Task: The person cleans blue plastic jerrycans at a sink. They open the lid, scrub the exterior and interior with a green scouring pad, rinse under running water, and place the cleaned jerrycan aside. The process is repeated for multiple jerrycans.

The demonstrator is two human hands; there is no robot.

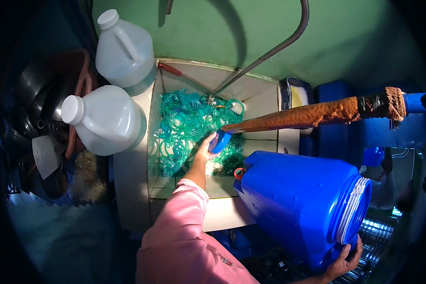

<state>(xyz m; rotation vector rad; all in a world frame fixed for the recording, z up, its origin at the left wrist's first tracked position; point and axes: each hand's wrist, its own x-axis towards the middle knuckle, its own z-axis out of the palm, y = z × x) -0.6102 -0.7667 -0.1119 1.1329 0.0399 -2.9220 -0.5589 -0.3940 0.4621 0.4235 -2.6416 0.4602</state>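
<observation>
My left hand [208,147] reaches over a white-tiled basin [262,145] and grips a small blue plastic object [220,142], perhaps a cap or scoop, at the lower end of a brown cloth-wrapped pipe [305,115]. Many green translucent plastic rings or strips [184,120] lie in the basin's water. My right hand [347,257] holds the lower right end of a large blue plastic jerrycan [298,198], near its wide capped mouth. The jerrycan lies tilted across the basin's right front edge, its small red-rimmed spout [239,173] over the basin.
Two translucent white jugs [124,53] with liquid stand at the basin's left edge. A red-handled tool [170,69] leans in the back left corner. A bent metal pipe [266,55] reaches down from the green wall. Dark pans [32,92] are piled at far left; more blue containers [335,124] stand right.
</observation>
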